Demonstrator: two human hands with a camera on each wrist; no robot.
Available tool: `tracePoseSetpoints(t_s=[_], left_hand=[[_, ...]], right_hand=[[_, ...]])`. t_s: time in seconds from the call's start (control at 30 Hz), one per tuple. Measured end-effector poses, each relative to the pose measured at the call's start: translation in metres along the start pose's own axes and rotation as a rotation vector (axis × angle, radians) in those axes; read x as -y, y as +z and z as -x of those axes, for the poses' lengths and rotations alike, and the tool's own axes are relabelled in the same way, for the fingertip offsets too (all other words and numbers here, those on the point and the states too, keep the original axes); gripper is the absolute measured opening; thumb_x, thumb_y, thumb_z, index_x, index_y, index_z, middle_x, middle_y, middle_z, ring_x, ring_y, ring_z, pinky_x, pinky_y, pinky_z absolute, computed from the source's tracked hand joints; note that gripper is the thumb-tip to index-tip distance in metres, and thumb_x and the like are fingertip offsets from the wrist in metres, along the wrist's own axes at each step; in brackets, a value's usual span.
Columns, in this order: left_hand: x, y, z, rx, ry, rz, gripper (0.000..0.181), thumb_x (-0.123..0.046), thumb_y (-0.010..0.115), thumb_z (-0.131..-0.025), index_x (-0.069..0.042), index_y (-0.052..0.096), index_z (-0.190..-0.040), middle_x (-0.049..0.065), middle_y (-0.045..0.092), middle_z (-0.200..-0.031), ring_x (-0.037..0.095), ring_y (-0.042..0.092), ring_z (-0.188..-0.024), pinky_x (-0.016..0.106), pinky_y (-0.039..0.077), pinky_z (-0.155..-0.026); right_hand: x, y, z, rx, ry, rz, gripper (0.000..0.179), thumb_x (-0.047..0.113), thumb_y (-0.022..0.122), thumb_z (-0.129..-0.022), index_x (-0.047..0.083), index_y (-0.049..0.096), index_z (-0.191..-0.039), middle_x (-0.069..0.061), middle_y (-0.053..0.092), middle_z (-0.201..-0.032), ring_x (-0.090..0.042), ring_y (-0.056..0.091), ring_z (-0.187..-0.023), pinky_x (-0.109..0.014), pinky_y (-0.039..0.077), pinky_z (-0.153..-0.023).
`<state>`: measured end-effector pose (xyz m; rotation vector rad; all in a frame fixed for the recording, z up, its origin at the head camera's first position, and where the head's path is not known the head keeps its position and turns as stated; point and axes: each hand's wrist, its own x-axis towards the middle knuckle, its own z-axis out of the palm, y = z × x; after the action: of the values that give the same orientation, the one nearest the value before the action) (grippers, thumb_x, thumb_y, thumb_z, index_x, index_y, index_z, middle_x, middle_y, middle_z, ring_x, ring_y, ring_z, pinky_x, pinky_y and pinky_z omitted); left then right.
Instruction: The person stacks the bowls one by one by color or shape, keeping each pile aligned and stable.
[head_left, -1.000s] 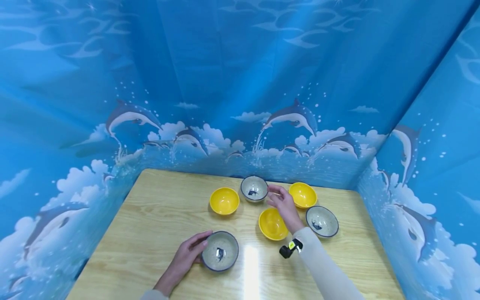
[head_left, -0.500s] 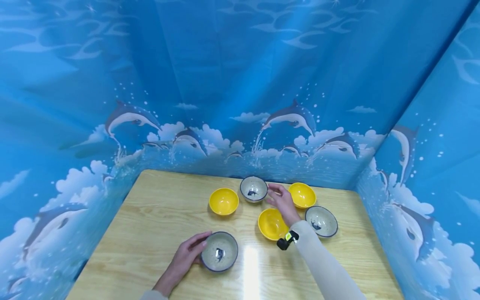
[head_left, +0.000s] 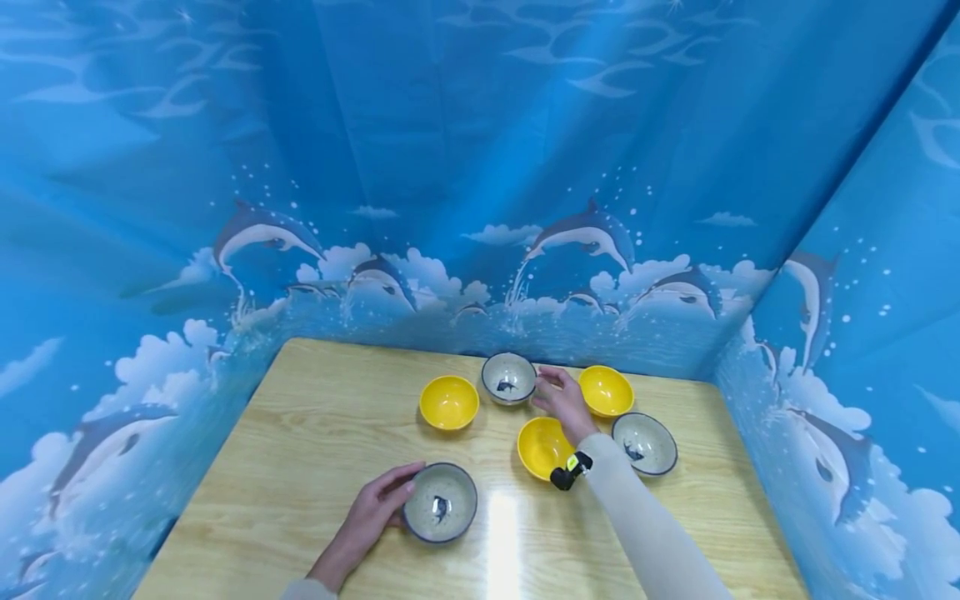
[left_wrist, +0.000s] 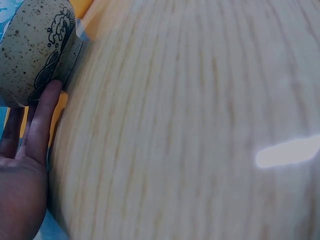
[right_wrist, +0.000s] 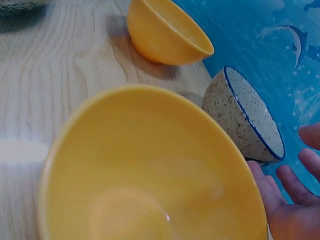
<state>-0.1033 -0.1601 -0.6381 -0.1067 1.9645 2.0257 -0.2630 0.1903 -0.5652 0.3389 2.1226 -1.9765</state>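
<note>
In the head view a speckled grey bowl [head_left: 441, 508] with a dark rim and a small fish drawing stands near the front. My left hand [head_left: 369, 510] rests against its left side; the left wrist view has extended fingers [left_wrist: 42, 122] at the lower wall of this bowl [left_wrist: 30, 52]. Towards the back, my right hand [head_left: 564, 406] is at the right side of another grey bowl [head_left: 508, 377]. Seen from the right wrist, the fingers [right_wrist: 295, 187] are spread beside that bowl's [right_wrist: 240, 115] rim, and a yellow bowl [head_left: 542, 448] lies under the wrist.
One yellow bowl [head_left: 448, 402] stands left of the back grey bowl. Right of my right hand are another yellow bowl [head_left: 606, 391] and a grey bowl [head_left: 645, 444]. A blue dolphin curtain [head_left: 480, 167] borders the wooden table [head_left: 300, 433] at the back and sides.
My right hand and wrist have shifted slightly forward and left, towards the back grey bowl. The left hand and the bowls look unmoved.
</note>
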Motion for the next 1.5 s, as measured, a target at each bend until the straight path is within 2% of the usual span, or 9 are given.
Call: tracePoseSetpoints(t_s=[0.33,0.7,0.93,1.23,1.5], left_hand=[[0.0,-0.001,0.0,0.0,0.006,0.003,0.052,-0.03,0.07,-0.107,-0.006,0.061,-0.153,0.023,0.056,-0.161,0.025,0.073,-0.113,0.037,0.069,-0.078],[0.001,0.001,0.0,0.001,0.001,0.001,0.053,-0.03,0.07,-0.107,-0.006,0.061,-0.153,0.023,0.055,-0.161,0.022,0.072,-0.113,0.035,0.069,-0.076],[0.0,0.001,0.001,0.008,0.017,-0.005,0.053,-0.03,0.069,-0.108,-0.004,0.059,-0.154,0.024,0.055,-0.161,0.016,0.072,-0.11,0.036,0.069,-0.076],[0.001,0.0,0.001,0.013,0.025,-0.007,0.053,-0.03,0.069,-0.108,-0.004,0.06,-0.153,0.025,0.055,-0.16,0.015,0.072,-0.109,0.036,0.069,-0.075],[0.002,0.0,0.0,0.002,0.004,0.004,0.053,-0.031,0.07,-0.107,-0.006,0.061,-0.153,0.023,0.055,-0.161,0.019,0.071,-0.112,0.035,0.069,-0.075]], right_hand=[[0.0,0.003,-0.01,0.015,0.037,-0.007,0.05,0.018,0.053,-0.116,0.009,0.042,-0.164,-0.025,0.044,-0.164,-0.046,0.053,-0.147,-0.054,0.051,-0.121],[-0.002,0.004,-0.024,0.057,0.063,0.086,0.066,0.017,0.054,-0.115,0.018,0.025,-0.174,-0.024,0.033,-0.174,-0.044,0.054,-0.148,-0.054,0.055,-0.117],[-0.003,0.007,-0.027,0.067,0.062,0.128,0.067,0.011,0.052,-0.115,0.018,0.023,-0.175,-0.027,0.032,-0.174,-0.045,0.054,-0.148,-0.053,0.058,-0.113],[-0.002,0.014,-0.029,0.085,0.061,0.237,0.067,0.009,0.052,-0.115,0.018,0.024,-0.175,-0.029,0.035,-0.172,-0.041,0.065,-0.132,-0.045,0.066,-0.101],[-0.002,0.019,-0.029,0.075,0.06,0.225,0.068,0.002,0.047,-0.113,0.019,0.023,-0.175,-0.03,0.032,-0.172,-0.045,0.069,-0.126,-0.045,0.068,-0.092]])
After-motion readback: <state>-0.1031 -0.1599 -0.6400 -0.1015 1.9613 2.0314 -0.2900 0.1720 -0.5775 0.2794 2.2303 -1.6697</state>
